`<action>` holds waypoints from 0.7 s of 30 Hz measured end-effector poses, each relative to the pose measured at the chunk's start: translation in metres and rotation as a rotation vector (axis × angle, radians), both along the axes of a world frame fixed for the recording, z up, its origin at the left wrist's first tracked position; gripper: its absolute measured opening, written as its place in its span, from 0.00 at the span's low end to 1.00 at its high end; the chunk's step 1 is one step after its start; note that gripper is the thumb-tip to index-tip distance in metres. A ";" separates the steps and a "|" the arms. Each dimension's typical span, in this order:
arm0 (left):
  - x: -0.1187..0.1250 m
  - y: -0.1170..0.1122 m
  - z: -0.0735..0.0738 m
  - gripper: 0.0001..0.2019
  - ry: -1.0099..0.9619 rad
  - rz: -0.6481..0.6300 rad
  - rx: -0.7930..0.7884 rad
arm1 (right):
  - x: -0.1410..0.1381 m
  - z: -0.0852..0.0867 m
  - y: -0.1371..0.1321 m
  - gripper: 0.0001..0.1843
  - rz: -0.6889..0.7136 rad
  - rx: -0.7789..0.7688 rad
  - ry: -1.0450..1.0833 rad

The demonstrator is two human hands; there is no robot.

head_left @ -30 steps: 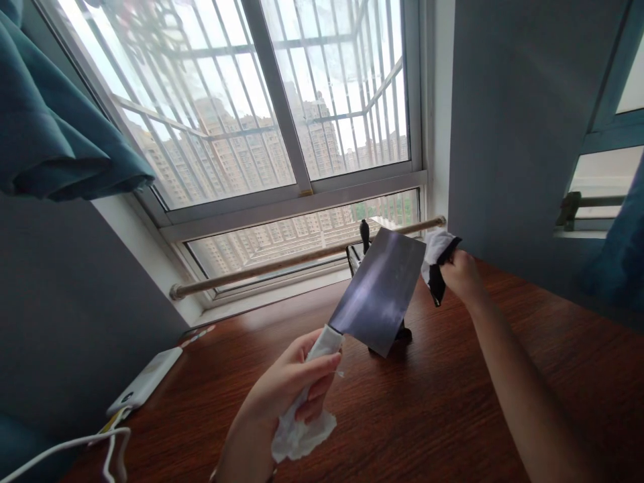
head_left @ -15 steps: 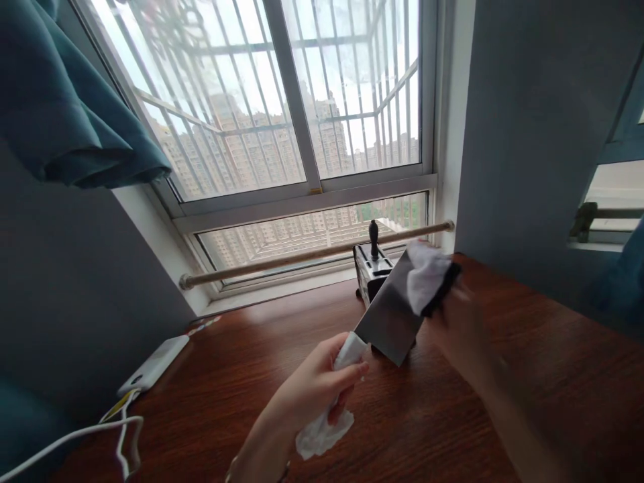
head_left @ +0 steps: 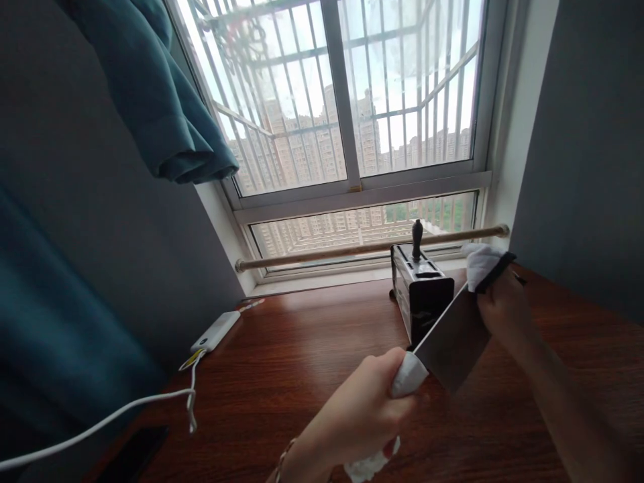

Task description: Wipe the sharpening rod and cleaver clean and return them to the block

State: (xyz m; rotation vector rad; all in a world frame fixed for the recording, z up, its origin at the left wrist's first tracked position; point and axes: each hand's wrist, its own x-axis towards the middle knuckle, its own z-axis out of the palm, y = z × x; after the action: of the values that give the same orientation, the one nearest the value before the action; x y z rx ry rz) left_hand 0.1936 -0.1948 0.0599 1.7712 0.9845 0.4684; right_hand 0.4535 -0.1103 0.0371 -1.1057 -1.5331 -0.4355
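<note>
My left hand (head_left: 365, 412) is closed round the handle of a broad cleaver (head_left: 453, 339), with white tissue (head_left: 408, 377) wrapped between palm and handle. The dark blade points up and to the right. My right hand (head_left: 503, 308) grips a white and black cloth (head_left: 483, 263) and presses it against the far end of the blade. A black knife block (head_left: 422, 292) with one dark handle sticking up stands on the table just behind the blade.
The dark wooden table (head_left: 312, 362) runs up to a barred window with a wooden rod (head_left: 367, 247) along the sill. A white power bank (head_left: 215, 331) and its white cable (head_left: 125, 409) lie at the left. A teal curtain (head_left: 161, 100) hangs upper left.
The view has swung left and closer to the table. The cleaver has tilted lower, and my right hand with the cloth has moved from beside the blade onto its far end.
</note>
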 end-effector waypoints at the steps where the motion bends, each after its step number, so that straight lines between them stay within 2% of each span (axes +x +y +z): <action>1: -0.001 -0.002 0.001 0.03 0.012 0.002 0.000 | 0.003 0.000 0.000 0.20 -0.043 -0.020 0.035; 6: -0.003 -0.008 0.011 0.04 0.119 0.038 0.098 | 0.008 -0.001 -0.003 0.16 -0.220 -0.129 0.164; 9: -0.002 -0.011 0.016 0.05 0.150 0.052 0.160 | 0.009 0.005 -0.007 0.15 -0.202 -0.172 0.268; 13: 0.002 -0.012 0.018 0.05 0.169 0.049 0.157 | 0.011 0.015 -0.013 0.13 -0.177 -0.244 0.367; 17: 0.004 -0.014 0.020 0.05 0.189 0.048 0.200 | 0.012 0.016 -0.016 0.12 -0.180 -0.166 0.314; 21: 0.004 -0.015 0.016 0.06 0.168 0.071 0.168 | 0.016 0.011 -0.013 0.11 -0.377 -0.115 0.239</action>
State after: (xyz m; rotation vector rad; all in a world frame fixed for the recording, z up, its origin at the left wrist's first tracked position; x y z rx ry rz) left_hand 0.1976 -0.2093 0.0755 1.9562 1.1564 0.4639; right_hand 0.4697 -0.1234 0.0482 -1.4900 -1.1525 -0.4535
